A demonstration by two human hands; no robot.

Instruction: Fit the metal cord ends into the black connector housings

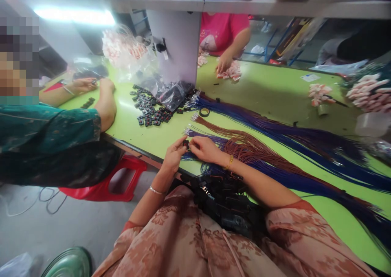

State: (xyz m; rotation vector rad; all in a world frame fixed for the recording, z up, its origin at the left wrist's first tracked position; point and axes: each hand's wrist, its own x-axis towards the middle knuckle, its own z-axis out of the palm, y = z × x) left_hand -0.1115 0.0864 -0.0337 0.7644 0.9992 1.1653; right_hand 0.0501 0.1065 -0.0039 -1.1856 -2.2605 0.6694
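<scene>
Close to the table's near edge, my left hand (173, 154) grips a small black plastic connector housing (186, 143) between thumb and fingers. My right hand (205, 148) meets it from the right, its thumb and forefinger pinched at the housing; what they hold there is too small to make out. Just behind and beneath my hands run bundles of brown wires (244, 143) and blue wires (275, 175), with pale metal ends on the left. A heap of black connector parts (232, 203) with wires rests on my lap.
Loose black housings (149, 108) lie left of a plastic bag (174, 95). A tape roll (204, 112) sits by another long wire bundle (244, 120). One co-worker's arm (106, 106) rests at left; another co-worker's hand (225, 63) touches pale pink parts (233, 71). A red stool (131, 179) stands left.
</scene>
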